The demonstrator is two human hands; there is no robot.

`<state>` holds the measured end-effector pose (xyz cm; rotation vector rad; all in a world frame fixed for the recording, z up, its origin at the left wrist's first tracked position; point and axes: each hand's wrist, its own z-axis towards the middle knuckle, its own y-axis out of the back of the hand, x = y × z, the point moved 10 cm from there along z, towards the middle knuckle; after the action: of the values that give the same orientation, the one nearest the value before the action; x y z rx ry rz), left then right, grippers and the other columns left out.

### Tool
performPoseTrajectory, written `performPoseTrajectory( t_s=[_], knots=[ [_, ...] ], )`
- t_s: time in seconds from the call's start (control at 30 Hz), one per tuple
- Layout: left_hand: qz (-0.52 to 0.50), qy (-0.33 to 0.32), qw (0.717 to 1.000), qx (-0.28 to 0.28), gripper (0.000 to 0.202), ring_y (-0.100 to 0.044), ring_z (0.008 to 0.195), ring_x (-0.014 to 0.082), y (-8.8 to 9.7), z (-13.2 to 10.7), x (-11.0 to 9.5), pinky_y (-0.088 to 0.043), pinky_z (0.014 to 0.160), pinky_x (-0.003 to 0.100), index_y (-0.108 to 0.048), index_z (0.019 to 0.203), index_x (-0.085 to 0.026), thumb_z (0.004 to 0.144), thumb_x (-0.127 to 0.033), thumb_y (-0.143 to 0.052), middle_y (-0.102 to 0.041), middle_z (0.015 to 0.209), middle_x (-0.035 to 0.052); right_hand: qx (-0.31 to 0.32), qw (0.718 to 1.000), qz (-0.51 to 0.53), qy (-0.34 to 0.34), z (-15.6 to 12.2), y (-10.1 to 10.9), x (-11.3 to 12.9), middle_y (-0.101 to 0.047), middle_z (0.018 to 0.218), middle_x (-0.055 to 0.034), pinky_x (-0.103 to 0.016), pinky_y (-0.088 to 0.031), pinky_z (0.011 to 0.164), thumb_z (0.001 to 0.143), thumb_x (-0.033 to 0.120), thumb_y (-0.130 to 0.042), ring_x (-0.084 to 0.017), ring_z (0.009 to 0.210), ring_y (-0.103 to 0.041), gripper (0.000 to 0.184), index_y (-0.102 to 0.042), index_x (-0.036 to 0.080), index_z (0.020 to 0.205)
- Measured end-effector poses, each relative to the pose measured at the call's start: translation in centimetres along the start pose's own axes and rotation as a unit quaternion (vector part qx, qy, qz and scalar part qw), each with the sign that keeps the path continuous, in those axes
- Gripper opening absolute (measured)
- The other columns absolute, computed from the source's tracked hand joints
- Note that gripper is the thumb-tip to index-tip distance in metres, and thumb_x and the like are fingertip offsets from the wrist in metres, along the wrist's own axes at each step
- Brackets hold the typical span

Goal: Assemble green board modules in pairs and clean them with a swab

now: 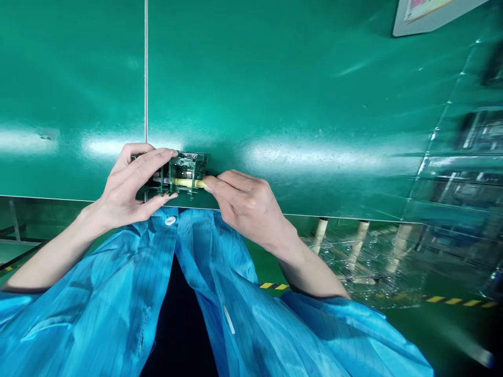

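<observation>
Left hand (128, 186) grips circuit-board assembly (187, 161), thumb opposing fingers | Right hand (249, 201) pinches yellow rod (185, 183) narrowly | Paper (423, 8) markings illegible

Left hand (131, 183): is gripping the circuit-board assembly (188, 168).
Right hand (245, 201): is pinching a yellow rod (186, 183).
Rod: is running leftward from the pinch, apparently into the assembly.
Green table (275, 94): is spreading out beyond both grips.

Brightly lit; white glare bands the green tabletop (298, 78) at 9 and 3 o'clock. Edge distortion and blur smear the clear plastic trays (375, 256) at 4 o'clock.
</observation>
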<state>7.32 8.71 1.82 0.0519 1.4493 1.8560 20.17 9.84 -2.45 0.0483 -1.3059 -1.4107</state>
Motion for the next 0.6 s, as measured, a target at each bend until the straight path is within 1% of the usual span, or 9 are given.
performPoseTrajectory(
  t_s=[0.1,0.2,0.27,0.33,0.43,0.5,0.53,0.6],
  knots=[
    [-0.003,-0.006,1.000,-0.005,0.073,-0.068,0.097,0.0300,0.0,0.0,-0.1,-0.055,0.084,0.047,-0.043,0.146,-0.025,0.083,-0.039,-0.075,-0.072,0.119,0.0112,0.001,1.000,-0.010,0.020,0.3,0.1,0.2,-0.061,0.075,-0.0030,-0.025,-0.047,0.061,0.095,0.002,-0.039,-0.014,0.067,-0.053,0.028,-0.065,0.010,0.102],
    [-0.007,-0.002,1.000,-0.009,0.072,-0.069,0.096,0.0300,0.0,0.1,-0.1,-0.055,0.084,0.048,-0.044,0.145,-0.026,0.082,-0.039,-0.076,-0.072,0.120,0.0100,0.014,0.999,-0.023,0.037,0.6,-0.4,0.5,-0.059,0.075,-0.0020,-0.026,-0.046,0.059,0.095,0.001,-0.036,-0.014,0.066,-0.052,0.030,-0.064,0.012,0.102],
    [-0.010,0.003,1.000,-0.010,0.071,-0.070,0.096,0.0297,0.0,0.2,0.0,-0.055,0.084,0.048,-0.044,0.145,-0.027,0.082,-0.039,-0.076,-0.072,0.120,0.0099,0.023,0.998,-0.027,0.046,0.7,-0.7,0.7,-0.059,0.075,-0.0021,-0.027,-0.047,0.060,0.095,0.000,-0.035,-0.014,0.066,-0.052,0.031,-0.063,0.013,0.102],
    [-0.011,0.005,1.000,-0.009,0.071,-0.070,0.096,0.0289,-0.1,0.2,0.0,-0.056,0.082,0.046,-0.043,0.145,-0.026,0.083,-0.039,-0.075,-0.072,0.120,0.0107,0.025,0.999,-0.019,0.044,0.4,-0.4,0.3,-0.061,0.076,-0.0034,-0.027,-0.049,0.060,0.095,0.001,-0.037,-0.014,0.067,-0.055,0.030,-0.064,0.011,0.102],
    [-0.010,-0.006,1.000,-0.021,0.072,-0.070,0.096,0.0266,0.1,0.2,-0.2,-0.057,0.079,0.043,-0.042,0.145,-0.023,0.083,-0.038,-0.075,-0.072,0.119,0.0119,0.019,1.000,0.005,0.019,-0.7,1.6,-1.0,-0.068,0.082,-0.0061,-0.028,-0.052,0.063,0.095,0.005,-0.045,-0.017,0.073,-0.063,0.025,-0.066,0.013,0.106],
    [-0.005,-0.013,1.000,-0.026,0.070,-0.070,0.097,0.0249,0.2,0.1,-0.2,-0.057,0.080,0.042,-0.042,0.145,-0.021,0.084,-0.036,-0.074,-0.072,0.120,0.0116,-0.004,1.000,0.015,-0.008,-1.8,3.6,-2.4,-0.072,0.088,-0.0058,-0.030,-0.054,0.064,0.094,0.008,-0.054,-0.018,0.077,-0.067,0.022,-0.068,0.018,0.108],
    [-0.002,-0.012,1.000,-0.026,0.069,-0.069,0.098,0.0243,0.1,0.1,-0.2,-0.057,0.082,0.043,-0.043,0.144,-0.021,0.085,-0.036,-0.073,-0.071,0.121,0.0112,-0.028,0.999,0.019,-0.026,-2.4,4.7,-3.3,-0.073,0.090,-0.0050,-0.030,-0.054,0.064,0.092,0.009,-0.058,-0.018,0.076,-0.068,0.022,-0.069,0.022,0.107],
    [0.003,-0.007,1.000,-0.026,0.066,-0.069,0.100,0.0240,0.0,0.1,0.0,-0.057,0.085,0.044,-0.043,0.143,-0.021,0.086,-0.039,-0.072,-0.071,0.122,0.0107,-0.103,0.990,0.034,-0.093,-3.9,6.8,-5.7,-0.075,0.087,-0.0030,-0.031,-0.052,0.060,0.090,0.012,-0.065,-0.018,0.069,-0.068,0.022,-0.072,0.027,0.104]
  ],
)
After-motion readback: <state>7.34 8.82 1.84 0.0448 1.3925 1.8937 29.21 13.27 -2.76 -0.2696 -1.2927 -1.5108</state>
